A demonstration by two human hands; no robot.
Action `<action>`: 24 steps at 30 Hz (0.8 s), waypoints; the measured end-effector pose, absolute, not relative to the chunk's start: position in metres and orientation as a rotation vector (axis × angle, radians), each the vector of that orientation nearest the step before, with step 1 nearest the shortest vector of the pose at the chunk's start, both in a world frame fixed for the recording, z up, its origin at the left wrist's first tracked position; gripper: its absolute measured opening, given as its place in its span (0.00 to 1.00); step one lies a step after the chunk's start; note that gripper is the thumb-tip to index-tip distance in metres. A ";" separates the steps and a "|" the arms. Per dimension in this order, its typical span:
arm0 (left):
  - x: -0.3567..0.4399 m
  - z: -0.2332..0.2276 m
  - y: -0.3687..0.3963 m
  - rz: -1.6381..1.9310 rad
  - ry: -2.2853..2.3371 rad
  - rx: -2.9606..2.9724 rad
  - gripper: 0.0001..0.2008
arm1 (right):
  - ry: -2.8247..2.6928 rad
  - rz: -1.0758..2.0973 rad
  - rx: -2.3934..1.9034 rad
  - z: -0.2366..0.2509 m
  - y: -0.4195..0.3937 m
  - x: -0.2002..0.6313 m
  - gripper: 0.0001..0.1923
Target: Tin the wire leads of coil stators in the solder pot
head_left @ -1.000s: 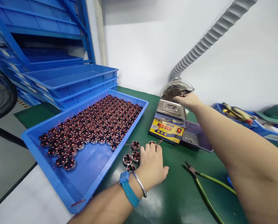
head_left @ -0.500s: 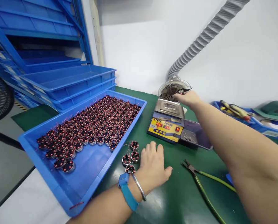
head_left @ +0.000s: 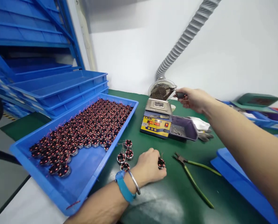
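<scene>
**Wound coil at the left fingertips, dark handle in the right hand**

A small round wound coil (head_left: 161, 162), red wire on a metal ring, sits at the tips of the left hand (head_left: 148, 168), pinched between thumb and fingers just above the green mat (head_left: 176, 193). It lies on the right side of that hand, towards the pliers. Being round, it has no long axis in plan; its flat face appears to tilt up and to the right, with thin wire ends standing off its top, though the view is too small to be sure. Four more coils (head_left: 125, 155) rest on the mat just left of the hand, between it and the blue tray (head_left: 87, 174), which holds many more of the same part. The green-handled pliers (head_left: 192, 177) lie near the coil, jaws pointing at it, long axis running away to the right and towards the viewer. Well beyond, the right hand (head_left: 194, 99) is closed around a dark handle (head_left: 179, 95) beside the round mesh-covered vent (head_left: 161, 91) above the solder pot (head_left: 156, 116). The left hand is by far the nearer to the coil.
</scene>
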State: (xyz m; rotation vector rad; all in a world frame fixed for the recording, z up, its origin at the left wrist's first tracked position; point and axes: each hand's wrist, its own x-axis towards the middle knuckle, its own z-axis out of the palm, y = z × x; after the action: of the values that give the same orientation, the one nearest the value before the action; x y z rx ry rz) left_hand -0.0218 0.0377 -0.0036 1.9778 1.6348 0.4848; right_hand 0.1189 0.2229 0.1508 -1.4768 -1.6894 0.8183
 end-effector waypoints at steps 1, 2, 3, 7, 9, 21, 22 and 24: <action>-0.021 -0.004 0.038 0.498 1.621 1.972 0.10 | -1.644 0.892 -1.486 0.152 0.211 0.124 0.13; -0.020 -0.005 0.038 0.509 1.606 1.969 0.10 | -1.601 0.959 -1.493 0.153 0.198 0.129 0.13; -0.020 -0.006 0.038 0.519 1.586 1.968 0.10 | -1.562 1.011 -1.496 0.153 0.186 0.135 0.13; -0.018 -0.008 0.037 0.537 1.498 1.978 0.11 | -1.464 1.062 -1.500 0.152 0.147 0.155 0.10; -0.016 -0.008 0.035 0.523 1.458 1.982 0.12 | -1.461 1.027 -1.524 0.150 0.139 0.162 0.08; -0.015 -0.013 0.035 0.450 1.373 2.018 0.16 | -1.899 0.268 -1.771 0.140 0.231 0.109 0.14; -0.016 -0.013 0.036 0.440 1.367 2.009 0.16 | -1.937 0.223 -1.778 0.139 0.240 0.101 0.13; -0.017 -0.014 0.038 0.416 1.352 1.994 0.17 | -2.002 0.147 -1.790 0.137 0.255 0.089 0.13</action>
State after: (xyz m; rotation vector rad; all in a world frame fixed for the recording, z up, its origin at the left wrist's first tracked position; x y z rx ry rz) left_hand -0.0168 0.0376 -0.0138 1.9936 1.3515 0.4161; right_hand 0.0890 0.2549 0.1370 -1.7899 -2.0019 0.1465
